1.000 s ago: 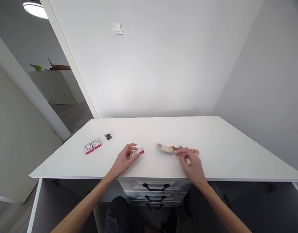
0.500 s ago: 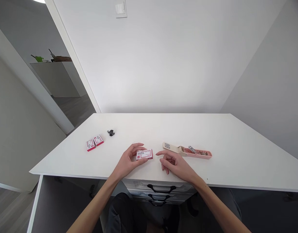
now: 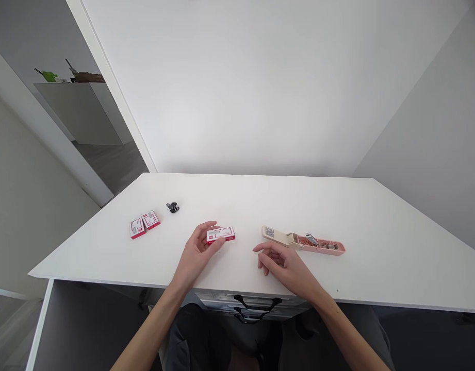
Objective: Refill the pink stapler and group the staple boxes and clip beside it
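A small white-and-red box (image 3: 220,235) lies between the thumb and fingers of my left hand (image 3: 196,252), low over the desk or on it; I cannot tell which. Close to the desk's front edge, my right hand (image 3: 281,265) has curled fingers, with thumb and index tips near each other. Something tiny and pale seems to be between those tips, too small to name. Just behind that hand rests a long opened holder, with a beige lid (image 3: 275,235) folded out to the left and a pink tray (image 3: 332,250) containing small metallic pieces.
Two more white-and-red boxes (image 3: 137,228) lie side by side on the left of the white desk (image 3: 222,193). A small black metal-jawed tool (image 3: 173,207) sits behind them to the right. Black drawer handles (image 3: 257,303) stick out below the front edge.
My left hand has shifted left and slightly away from me with the box, widening the gap to my right hand. The right hand has barely moved. The camera view has tilted a little.
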A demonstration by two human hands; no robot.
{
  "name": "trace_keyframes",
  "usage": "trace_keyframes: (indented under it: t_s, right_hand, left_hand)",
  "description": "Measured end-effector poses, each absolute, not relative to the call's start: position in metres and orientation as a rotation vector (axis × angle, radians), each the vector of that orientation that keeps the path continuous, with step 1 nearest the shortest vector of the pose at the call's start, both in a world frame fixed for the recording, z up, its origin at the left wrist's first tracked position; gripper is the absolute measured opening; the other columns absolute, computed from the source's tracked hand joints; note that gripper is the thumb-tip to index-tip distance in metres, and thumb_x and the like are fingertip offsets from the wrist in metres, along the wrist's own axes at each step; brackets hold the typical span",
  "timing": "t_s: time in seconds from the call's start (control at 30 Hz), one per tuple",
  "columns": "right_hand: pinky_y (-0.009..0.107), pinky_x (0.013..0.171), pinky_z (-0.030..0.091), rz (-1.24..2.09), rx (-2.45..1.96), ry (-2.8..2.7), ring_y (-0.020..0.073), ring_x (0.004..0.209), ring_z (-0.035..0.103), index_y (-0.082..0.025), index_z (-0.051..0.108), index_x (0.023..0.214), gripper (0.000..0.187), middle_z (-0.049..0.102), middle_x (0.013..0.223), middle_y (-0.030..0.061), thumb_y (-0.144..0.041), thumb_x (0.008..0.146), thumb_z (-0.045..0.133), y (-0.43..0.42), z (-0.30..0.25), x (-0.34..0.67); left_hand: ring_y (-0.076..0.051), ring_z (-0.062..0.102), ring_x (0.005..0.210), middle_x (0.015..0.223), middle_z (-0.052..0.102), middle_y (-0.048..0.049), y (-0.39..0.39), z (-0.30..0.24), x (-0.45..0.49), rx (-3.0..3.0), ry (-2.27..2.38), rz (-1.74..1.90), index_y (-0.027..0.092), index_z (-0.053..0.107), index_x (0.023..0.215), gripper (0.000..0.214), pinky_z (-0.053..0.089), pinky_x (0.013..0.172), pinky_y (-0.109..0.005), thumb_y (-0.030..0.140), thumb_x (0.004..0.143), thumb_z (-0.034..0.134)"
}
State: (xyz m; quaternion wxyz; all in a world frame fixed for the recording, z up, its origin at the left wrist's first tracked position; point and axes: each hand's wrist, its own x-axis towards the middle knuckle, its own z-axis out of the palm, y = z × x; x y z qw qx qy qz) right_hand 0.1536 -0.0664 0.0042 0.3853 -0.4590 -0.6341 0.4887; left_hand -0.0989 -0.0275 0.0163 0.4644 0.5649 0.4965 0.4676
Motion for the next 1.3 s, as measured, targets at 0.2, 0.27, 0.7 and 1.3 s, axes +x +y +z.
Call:
trace_keyframes:
  t_s: [0.2, 0.27, 0.7, 1.3]
  right_hand:
    - [0.032, 0.071, 0.048, 1.214, -1.179, -1.667, 0.0179, 0.075, 0.064, -0.025, 0.065, 0.122, 0.032, 0.071, 0.085, 0.0018, -0.046, 0.101, 0.054, -0.069, 0.006, 0.153]
    - [0.031, 0.069, 0.047, 1.209, -1.171, -1.68, 0.0175, 0.075, 0.064, -0.025, 0.064, 0.126, 0.032, 0.071, 0.086, 0.0013, -0.043, 0.101, 0.055, -0.069, 0.006, 0.153]
    - [0.029, 0.066, 0.046, 1.21, -1.149, -1.779, 0.0177, 0.079, 0.064, -0.028, 0.067, 0.132, 0.035, 0.074, 0.086, 0.0014, -0.035, 0.1, 0.055, -0.068, 0.011, 0.156]
    - [0.029, 0.07, 0.047, 1.261, -1.126, -1.809, 0.0186, 0.085, 0.065, -0.029, 0.073, 0.127, 0.032, 0.078, 0.098, 0.0012, -0.038, 0.099, 0.059, -0.07, 0.019, 0.155]
  left_hand:
    - [-0.026, 0.065, 0.119, 0.128, 0.069, -0.0081, -0.03, 0.016, -0.1, 1.531, 1.068, 0.99, 0.026, 0.055, 0.131, 0.059, 0.049, 0.106, -0.044, 0.041, 0.081, 0.082]
    - [-0.025, 0.064, 0.119, 0.129, 0.069, -0.0084, -0.031, 0.018, -0.1, 1.578, 1.046, 0.939, 0.025, 0.055, 0.131, 0.057, 0.048, 0.107, -0.044, 0.04, 0.083, 0.082]
    - [-0.026, 0.066, 0.118, 0.13, 0.07, -0.0081, -0.033, 0.018, -0.099, 1.681, 1.028, 0.868, 0.026, 0.056, 0.132, 0.057, 0.048, 0.106, -0.044, 0.038, 0.082, 0.083]
    - [-0.023, 0.068, 0.106, 0.12, 0.074, -0.0046, -0.037, 0.022, -0.094, 1.748, 0.991, 0.816, 0.029, 0.058, 0.134, 0.063, 0.052, 0.091, -0.036, 0.037, 0.078, 0.087]
